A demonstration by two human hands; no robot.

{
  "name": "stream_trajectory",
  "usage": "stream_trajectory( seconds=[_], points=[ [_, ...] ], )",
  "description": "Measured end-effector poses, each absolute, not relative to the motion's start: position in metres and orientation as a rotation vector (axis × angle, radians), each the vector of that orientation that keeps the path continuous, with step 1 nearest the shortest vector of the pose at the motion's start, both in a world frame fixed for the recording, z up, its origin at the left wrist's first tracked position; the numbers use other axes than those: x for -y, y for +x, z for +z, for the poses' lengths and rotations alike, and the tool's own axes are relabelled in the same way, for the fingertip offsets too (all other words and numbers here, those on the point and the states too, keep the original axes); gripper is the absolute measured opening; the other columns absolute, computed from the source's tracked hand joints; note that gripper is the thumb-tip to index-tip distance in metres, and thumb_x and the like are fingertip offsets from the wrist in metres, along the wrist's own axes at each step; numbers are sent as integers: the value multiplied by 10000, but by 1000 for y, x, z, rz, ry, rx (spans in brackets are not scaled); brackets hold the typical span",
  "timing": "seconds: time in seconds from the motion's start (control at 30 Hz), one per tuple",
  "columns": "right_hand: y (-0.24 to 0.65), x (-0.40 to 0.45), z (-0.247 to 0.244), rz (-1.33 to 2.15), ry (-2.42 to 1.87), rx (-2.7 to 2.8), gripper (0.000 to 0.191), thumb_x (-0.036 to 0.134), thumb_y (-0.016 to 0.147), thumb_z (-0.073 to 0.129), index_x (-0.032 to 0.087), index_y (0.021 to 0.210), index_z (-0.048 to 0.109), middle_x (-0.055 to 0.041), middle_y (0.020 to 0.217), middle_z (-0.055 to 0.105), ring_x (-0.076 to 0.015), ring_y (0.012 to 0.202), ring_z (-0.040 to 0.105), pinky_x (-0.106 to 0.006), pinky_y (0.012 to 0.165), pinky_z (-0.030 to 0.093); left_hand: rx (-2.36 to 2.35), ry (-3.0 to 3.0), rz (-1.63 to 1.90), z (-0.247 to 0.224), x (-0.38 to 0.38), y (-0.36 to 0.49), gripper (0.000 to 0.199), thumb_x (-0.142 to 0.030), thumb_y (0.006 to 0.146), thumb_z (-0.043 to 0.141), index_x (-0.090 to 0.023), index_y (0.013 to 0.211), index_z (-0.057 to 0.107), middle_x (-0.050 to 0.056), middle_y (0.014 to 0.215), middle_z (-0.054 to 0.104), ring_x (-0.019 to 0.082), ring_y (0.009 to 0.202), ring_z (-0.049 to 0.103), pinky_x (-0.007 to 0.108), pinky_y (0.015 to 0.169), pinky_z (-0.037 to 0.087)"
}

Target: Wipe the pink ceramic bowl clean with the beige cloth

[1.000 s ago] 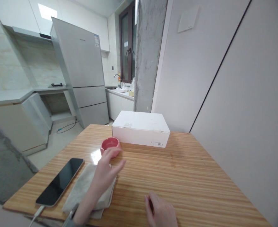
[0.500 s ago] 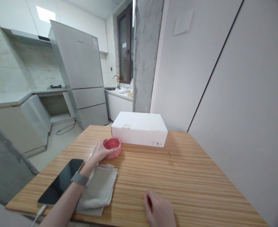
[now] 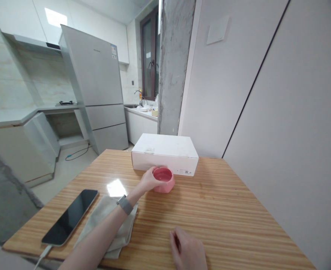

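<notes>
A small pink bowl (image 3: 165, 184) with thick walls is in the grip of my left hand (image 3: 149, 180), thumb on the near side and fingers round the far left rim. It is upright in front of the white box (image 3: 165, 145); whether its base touches the table I cannot tell. Under my left forearm, which wears a grey watch band, lies a folded grey cloth (image 3: 109, 243). My right hand (image 3: 189, 247) rests near the table's front edge, fingers curled in, with nothing visible in it.
A phone (image 3: 71, 217) with a white charging cable (image 3: 44, 255) lies at the left of the wooden table (image 3: 238, 217). Behind the table stand a grey pillar (image 3: 175, 67) and a fridge (image 3: 95, 71). A white wall (image 3: 283, 112) runs along the right.
My left hand has moved the pink bowl to the right, from the box's left corner to before its front face. The cloth under my forearm has shifted slightly. My right hand stays put.
</notes>
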State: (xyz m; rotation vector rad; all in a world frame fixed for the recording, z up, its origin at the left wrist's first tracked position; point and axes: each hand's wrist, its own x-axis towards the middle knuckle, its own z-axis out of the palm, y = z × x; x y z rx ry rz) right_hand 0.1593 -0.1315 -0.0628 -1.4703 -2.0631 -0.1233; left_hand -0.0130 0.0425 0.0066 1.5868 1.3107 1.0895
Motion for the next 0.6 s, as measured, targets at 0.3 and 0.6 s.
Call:
stream_trajectory(
  seconds=[0.3, 0.6],
  points=[
    [157, 133, -60, -130, -1464, 2039, 429, 351, 993, 270, 226, 651, 497, 22, 544, 615, -122, 467, 602, -248, 485, 293, -1295, 1707, 1016, 9, -35, 1, 807, -263, 496, 843, -144, 1226, 523, 131, 1188, 642, 297, 1098, 596, 395, 961, 446],
    [157, 133, -60, -129, -1493, 2055, 380, 327, 979, 324, 231, 656, 500, 28, 534, 609, -134, 462, 609, -258, 480, 300, -1280, 2031, 783, 44, 64, -92, 674, -421, 739, 683, -309, 1359, 445, 71, 1467, 393, 270, 1370, 321, 520, 1109, 240]
  ],
)
